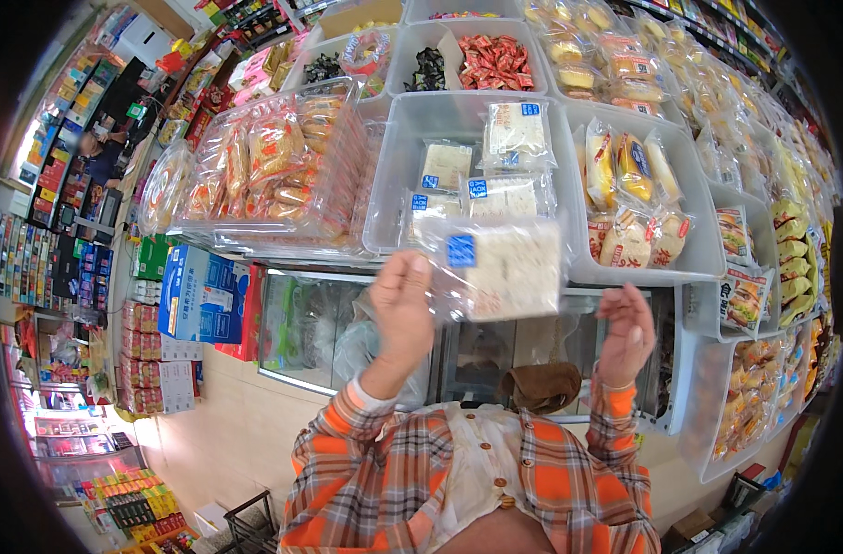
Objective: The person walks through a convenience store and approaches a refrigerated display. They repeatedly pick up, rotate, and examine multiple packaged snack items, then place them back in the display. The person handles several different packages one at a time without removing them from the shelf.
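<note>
My left hand [402, 305] pinches the left edge of a clear plastic packet of flat white pastry [511, 270] with a blue label. This packet is held above the front rim of a translucent plastic bin [394, 114]. Inside that bin lie several similar packets [518, 135]. To the right of the packet my right hand [626, 336] is raised, fingers apart and partly curled, touching nothing. It is nearest to the front of a second translucent bin [698, 260], which holds wrapped long buns [633, 166] and round wrapped breads [626, 235].
On the left stands a clear box of packaged pastries [269, 159]. Farther back is a bin of red-wrapped candies [494, 62]. A glass-topped case [352, 332] is below the bins, beside a blue carton [203, 294]. A person [103, 156] is at the far-left counter.
</note>
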Motion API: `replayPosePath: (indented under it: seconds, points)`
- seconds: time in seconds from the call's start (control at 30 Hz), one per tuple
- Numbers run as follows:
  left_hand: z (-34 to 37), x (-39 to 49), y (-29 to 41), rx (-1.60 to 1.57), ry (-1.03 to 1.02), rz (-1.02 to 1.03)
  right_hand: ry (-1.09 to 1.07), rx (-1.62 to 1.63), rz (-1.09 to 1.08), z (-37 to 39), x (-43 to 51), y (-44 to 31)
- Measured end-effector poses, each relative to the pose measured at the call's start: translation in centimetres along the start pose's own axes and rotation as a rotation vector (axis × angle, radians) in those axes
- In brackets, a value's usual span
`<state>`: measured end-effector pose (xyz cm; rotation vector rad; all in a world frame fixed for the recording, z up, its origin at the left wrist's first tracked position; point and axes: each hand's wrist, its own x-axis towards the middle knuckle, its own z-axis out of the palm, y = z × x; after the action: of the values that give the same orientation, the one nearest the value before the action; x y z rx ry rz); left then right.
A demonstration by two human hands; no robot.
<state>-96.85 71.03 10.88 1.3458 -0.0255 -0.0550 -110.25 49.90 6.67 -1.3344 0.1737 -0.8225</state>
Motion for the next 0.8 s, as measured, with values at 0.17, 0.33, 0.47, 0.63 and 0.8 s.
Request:
replayPosePath:
  seconds: [0.17,0.33,0.47,0.63,0.8]
  points:
    - [-0.7,6.3,3.2,0.007,0.203,0.366,-0.035,-0.651,-0.291,0.0,4.6,-1.5]
    - [-0.1,12.2,2.5,0.347,0.307,0.607,-0.002,-0.816,-0.213,0.7,6.8,0.7]
    - [0.7,15.0,0.6,0.533,0.291,0.637,-0.014,-1.142,-0.373,0.7,7.3,2.4]
    - [1.9,16.3,-1.5,0.706,0.271,0.67,-0.007,-1.298,-0.498,1.0,7.6,3.1]
    - [2.0,15.4,-0.9,0.846,0.284,0.879,0.018,-1.315,-0.527,1.4,7.8,3.2]
